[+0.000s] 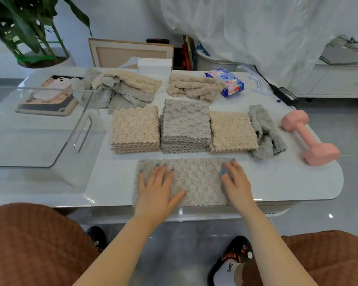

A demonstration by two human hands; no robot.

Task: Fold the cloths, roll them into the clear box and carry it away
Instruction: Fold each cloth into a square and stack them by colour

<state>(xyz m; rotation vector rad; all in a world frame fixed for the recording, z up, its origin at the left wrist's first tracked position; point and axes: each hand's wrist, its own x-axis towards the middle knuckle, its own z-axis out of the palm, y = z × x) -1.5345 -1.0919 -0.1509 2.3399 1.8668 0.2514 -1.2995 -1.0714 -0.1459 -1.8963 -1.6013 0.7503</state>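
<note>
clear box [82, 133] on table [287, 182] | left hand [155, 186], right hand [236, 180] flat on cloth [198, 178]

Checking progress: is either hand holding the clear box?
No, left hand and right hand lie flat on the grey cloth, away from the clear box.

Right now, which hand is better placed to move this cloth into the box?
Probably left: the left hand rests on the cloth nearest the box; the right hand is farther away.

Three folded stacks [185, 125], one clear box [82, 133], one dumbbell [310, 137]
</note>
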